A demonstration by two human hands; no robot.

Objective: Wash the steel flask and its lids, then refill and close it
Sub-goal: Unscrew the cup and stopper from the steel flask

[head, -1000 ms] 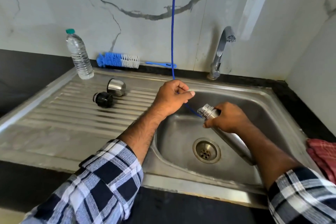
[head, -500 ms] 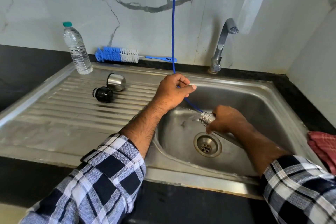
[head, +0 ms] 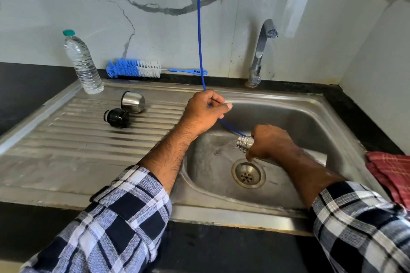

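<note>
The right hand [head: 269, 143] is gripping the steel flask [head: 244, 144] just behind its threaded neck, fingers curled round the body, and tipping it mouth-down and leftward inside the sink basin [head: 299, 117], where water is spilling from the mouth toward the drain [head: 248, 173]. The left hand [head: 205, 112] is pinching the thin blue hose [head: 199, 29] between thumb and curled fingers; the hose is running down from above and on to the flask's mouth.

The flask is looking rigid and smooth, so wet steel is likely making it slippery; a full wrap round the body, as now, is probably safer than holding the ridged neck. With water still inside it is likely feeling fairly heavy, and getting lighter as it drains.

The 2 lids, a steel cup lid [head: 132, 101] and a black stopper [head: 117, 117], are lying on the ribbed drainboard [head: 66, 139], just beside each other, near a plastic water bottle [head: 82, 62] and a blue bottle brush [head: 135, 68].
</note>
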